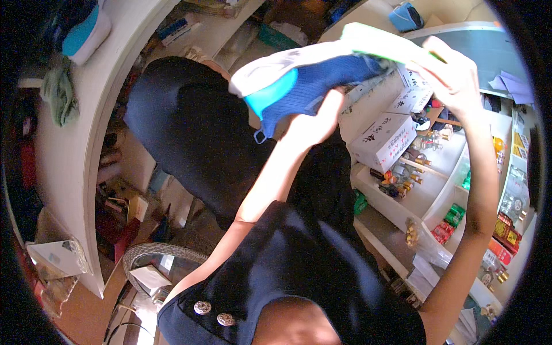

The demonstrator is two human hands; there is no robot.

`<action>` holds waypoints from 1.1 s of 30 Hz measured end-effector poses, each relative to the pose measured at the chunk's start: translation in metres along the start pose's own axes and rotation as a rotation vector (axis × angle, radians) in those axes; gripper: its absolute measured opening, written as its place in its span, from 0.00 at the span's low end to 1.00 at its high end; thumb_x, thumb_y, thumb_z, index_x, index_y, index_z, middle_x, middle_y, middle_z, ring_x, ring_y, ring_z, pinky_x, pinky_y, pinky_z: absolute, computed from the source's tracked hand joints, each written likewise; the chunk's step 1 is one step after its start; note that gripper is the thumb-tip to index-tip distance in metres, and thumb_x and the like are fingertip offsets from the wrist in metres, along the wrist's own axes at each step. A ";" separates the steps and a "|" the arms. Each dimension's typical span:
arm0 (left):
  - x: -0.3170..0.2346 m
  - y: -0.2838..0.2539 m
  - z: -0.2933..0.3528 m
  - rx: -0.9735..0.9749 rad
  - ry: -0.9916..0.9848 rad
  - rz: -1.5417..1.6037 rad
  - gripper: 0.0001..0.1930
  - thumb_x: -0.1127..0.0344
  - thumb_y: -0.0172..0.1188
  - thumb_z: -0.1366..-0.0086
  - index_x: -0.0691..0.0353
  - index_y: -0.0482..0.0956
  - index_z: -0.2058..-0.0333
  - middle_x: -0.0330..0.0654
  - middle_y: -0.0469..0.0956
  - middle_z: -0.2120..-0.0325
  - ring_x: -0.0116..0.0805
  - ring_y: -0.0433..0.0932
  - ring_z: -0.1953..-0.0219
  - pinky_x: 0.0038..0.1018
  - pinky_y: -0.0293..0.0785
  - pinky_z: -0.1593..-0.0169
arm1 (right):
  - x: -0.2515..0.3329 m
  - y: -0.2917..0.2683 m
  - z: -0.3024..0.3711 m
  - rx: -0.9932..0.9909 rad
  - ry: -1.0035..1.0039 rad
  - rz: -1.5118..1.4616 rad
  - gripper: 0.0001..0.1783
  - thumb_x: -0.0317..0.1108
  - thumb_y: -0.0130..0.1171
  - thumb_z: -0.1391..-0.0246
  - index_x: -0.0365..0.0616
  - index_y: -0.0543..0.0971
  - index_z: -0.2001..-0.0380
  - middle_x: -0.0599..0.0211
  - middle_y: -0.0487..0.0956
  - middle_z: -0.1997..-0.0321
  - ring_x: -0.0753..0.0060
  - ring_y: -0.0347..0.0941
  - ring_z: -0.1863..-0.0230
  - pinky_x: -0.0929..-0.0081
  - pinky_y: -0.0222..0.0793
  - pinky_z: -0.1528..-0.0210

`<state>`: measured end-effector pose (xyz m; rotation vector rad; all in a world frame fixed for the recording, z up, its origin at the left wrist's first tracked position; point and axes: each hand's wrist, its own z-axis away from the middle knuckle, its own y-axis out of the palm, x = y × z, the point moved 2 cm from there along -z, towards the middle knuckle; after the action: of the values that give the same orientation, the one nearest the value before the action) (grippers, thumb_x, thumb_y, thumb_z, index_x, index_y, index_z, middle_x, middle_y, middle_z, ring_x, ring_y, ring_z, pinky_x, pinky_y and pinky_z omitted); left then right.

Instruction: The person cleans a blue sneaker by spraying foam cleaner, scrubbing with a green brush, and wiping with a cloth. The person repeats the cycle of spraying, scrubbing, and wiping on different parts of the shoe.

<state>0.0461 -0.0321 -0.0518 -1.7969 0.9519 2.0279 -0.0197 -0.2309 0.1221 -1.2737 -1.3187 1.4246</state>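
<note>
A navy knit sneaker [316, 86] with a turquoise heel and a white sole is raised in front of me, sole upward. My left hand [319, 118] grips it from below; part of the fingers is hidden behind the shoe. My right hand [451, 75] is closed on the end of a long white item with a light-green edge [374, 40]. Glare washes that item out, so I cannot make out its exact kind. Its far end touches or overlaps the toe end of the sole. A similar sneaker [86, 37] lies at the upper left.
A white ledge [123, 63] curves along the left, with a grey-green cloth [57, 95] beside it. White cartons [382, 138] and shelves of bottles and cans [454, 215] stand at right. A blue container [405, 17] sits at the back; a woven-rim glass table [138, 253] stands lower left.
</note>
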 end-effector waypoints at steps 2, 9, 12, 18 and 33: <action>0.000 0.004 0.000 -0.010 -0.009 -0.025 0.12 0.61 0.57 0.38 0.64 0.77 0.63 0.39 0.76 0.69 0.35 0.73 0.64 0.33 0.70 0.56 | -0.005 0.003 0.006 0.014 0.063 -0.036 0.08 0.34 0.60 0.49 0.47 0.83 0.65 0.65 0.74 0.66 0.62 0.74 0.70 0.71 0.70 0.67; -0.011 -0.007 0.006 -0.178 -0.126 0.161 0.12 0.65 0.61 0.43 0.64 0.80 0.62 0.38 0.78 0.67 0.31 0.75 0.64 0.29 0.72 0.56 | -0.021 -0.007 0.031 0.017 0.122 0.062 0.10 0.32 0.62 0.49 0.45 0.82 0.61 0.64 0.75 0.65 0.63 0.75 0.68 0.72 0.71 0.65; -0.017 -0.013 0.003 -0.141 -0.128 0.331 0.11 0.67 0.61 0.44 0.63 0.80 0.62 0.38 0.78 0.67 0.31 0.75 0.64 0.27 0.71 0.58 | -0.048 -0.003 0.091 -0.343 0.361 -0.098 0.20 0.25 0.58 0.45 0.39 0.77 0.47 0.67 0.78 0.62 0.79 0.72 0.64 0.77 0.69 0.60; -0.008 -0.014 -0.001 -0.106 -0.137 0.402 0.14 0.68 0.61 0.46 0.63 0.78 0.60 0.37 0.78 0.66 0.30 0.74 0.65 0.25 0.70 0.60 | -0.004 0.009 0.117 -0.531 0.799 -0.524 0.24 0.29 0.49 0.35 0.34 0.64 0.39 0.64 0.73 0.60 0.79 0.68 0.62 0.79 0.67 0.54; -0.023 -0.005 -0.005 0.087 0.105 0.226 0.16 0.67 0.58 0.35 0.65 0.74 0.49 0.44 0.76 0.54 0.34 0.74 0.52 0.30 0.70 0.46 | 0.039 -0.001 0.030 -0.172 0.564 -0.176 0.09 0.31 0.61 0.47 0.42 0.80 0.62 0.59 0.73 0.70 0.61 0.75 0.68 0.68 0.70 0.65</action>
<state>0.0574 -0.0260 -0.0314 -1.8371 1.3069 1.9992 -0.0561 -0.1985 0.1155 -1.4900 -1.1382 0.7597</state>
